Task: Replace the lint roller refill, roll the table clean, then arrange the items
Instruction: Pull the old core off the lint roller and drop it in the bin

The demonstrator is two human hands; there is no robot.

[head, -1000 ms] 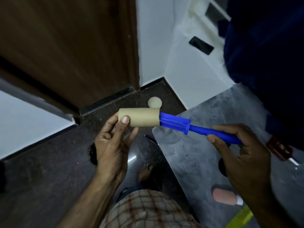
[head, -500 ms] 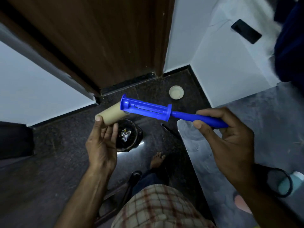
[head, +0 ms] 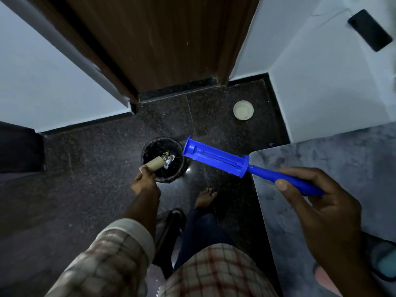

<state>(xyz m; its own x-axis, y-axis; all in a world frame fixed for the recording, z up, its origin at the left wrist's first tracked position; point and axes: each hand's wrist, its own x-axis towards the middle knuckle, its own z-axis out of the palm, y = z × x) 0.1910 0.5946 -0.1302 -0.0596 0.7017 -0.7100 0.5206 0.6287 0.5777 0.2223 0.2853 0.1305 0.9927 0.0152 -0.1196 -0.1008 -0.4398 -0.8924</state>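
My left hand [head: 144, 184] grips one end of an empty brown cardboard tube [head: 154, 165], reaching down so the tube's far end hangs over the mouth of a black waste bin [head: 150, 151] on the floor. My right hand [head: 317, 202] holds the blue lint roller handle [head: 240, 166] by its grip, over the left corner of the grey table [head: 332, 155]. The roller's bare spindle points up and left, with no refill on it.
A brown door [head: 160, 43] and white walls stand ahead. A small white dish [head: 243, 110] lies on the dark stone floor. A black phone [head: 369, 30] rests on the white ledge at top right. A teal item [head: 385, 262] sits at the table's lower right. My bare foot [head: 205, 197] is below the bin.
The cardboard tube has come fully off the blue spindle. My left hand carried it down and away over the waste bin, while my right hand kept the handle by the table.
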